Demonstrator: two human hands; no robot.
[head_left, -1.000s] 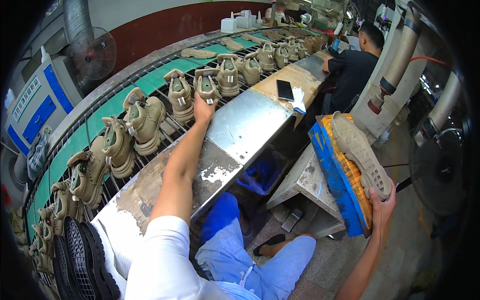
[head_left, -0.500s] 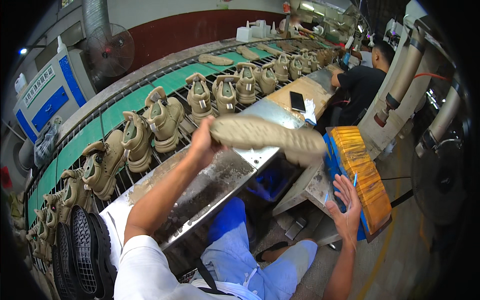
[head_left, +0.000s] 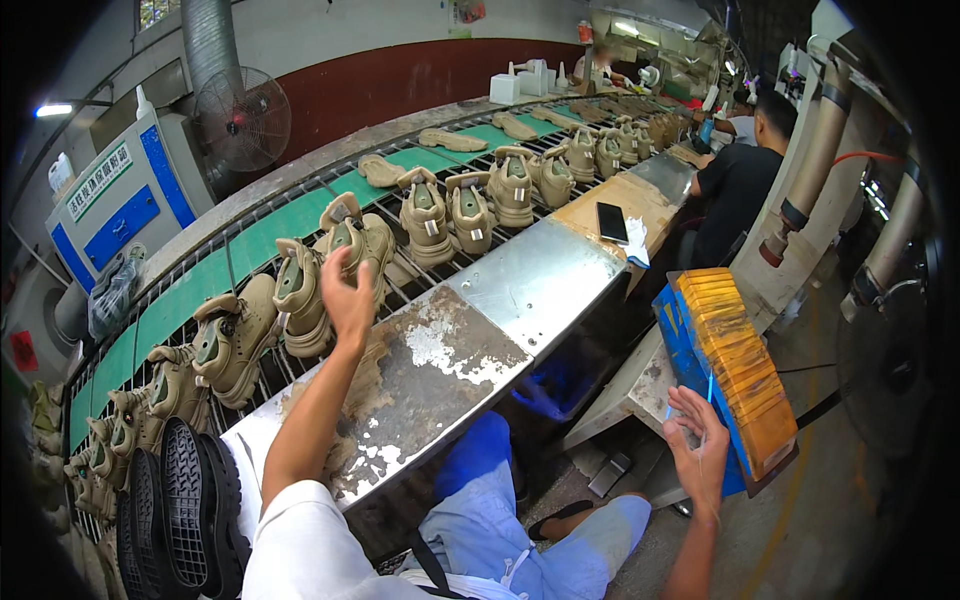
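Note:
My left hand (head_left: pixel 348 300) is raised at the row of tan shoes, with its fingers apart and curved beside one tan shoe (head_left: pixel 376 250). Whether the fingertips touch that shoe I cannot tell. To its left stands another tan shoe (head_left: pixel 300 290). A loose tan sole (head_left: pixel 380 171) lies on the green belt beyond the row. My right hand (head_left: pixel 697 447) is held open and empty, fingers stretched, close to the blue side of a machine with a ribbed orange pad (head_left: pixel 735 355).
Black treaded soles (head_left: pixel 190 510) stand at the lower left. A metal-topped bench (head_left: pixel 540 280) runs beside the roller conveyor, with a phone (head_left: pixel 611 222) farther along. A co-worker in black (head_left: pixel 745 185) sits at the right. A fan (head_left: pixel 240 120) stands behind the belt.
The tan sole has left my left hand, and a sole now lies on the green belt where none lay before. The left hand has moved left to the shoes. My right hand stays beside the machine.

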